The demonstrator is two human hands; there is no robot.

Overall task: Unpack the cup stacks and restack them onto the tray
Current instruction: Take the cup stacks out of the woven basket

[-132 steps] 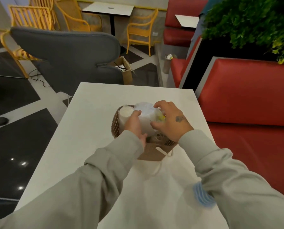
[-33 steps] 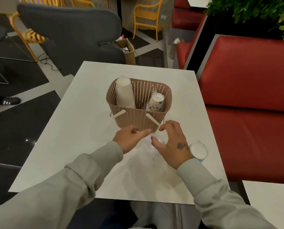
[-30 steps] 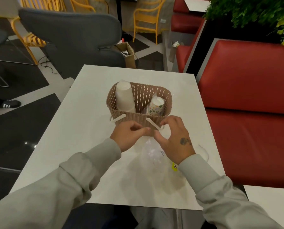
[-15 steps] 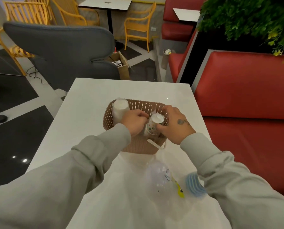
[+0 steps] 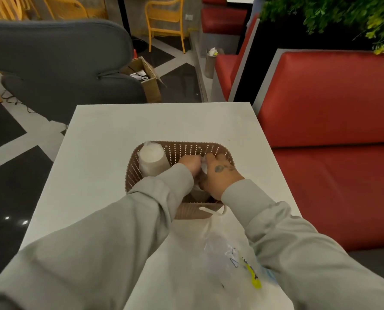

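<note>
A brown perforated basket (image 5: 182, 147) stands in the middle of the white table (image 5: 110, 139). A wrapped stack of white cups (image 5: 151, 158) stands upright in its left side. Both hands are inside the basket on the right. My left hand (image 5: 189, 164) and my right hand (image 5: 220, 175) pinch the clear plastic wrap (image 5: 203, 165) at the top of a second cup stack, which they mostly hide. An empty clear plastic wrapper (image 5: 222, 249) with a yellow mark lies on the table in front of the basket.
A red bench seat (image 5: 334, 121) runs along the table's right side. A grey chair (image 5: 59, 63) stands beyond the far left corner, with a cardboard box (image 5: 149, 79) on the floor behind it. Green plants (image 5: 343, 12) hang at the top right.
My hands dropped the empty wrapper on the table, moved into the basket and closed on the top of the patterned cup stack.
</note>
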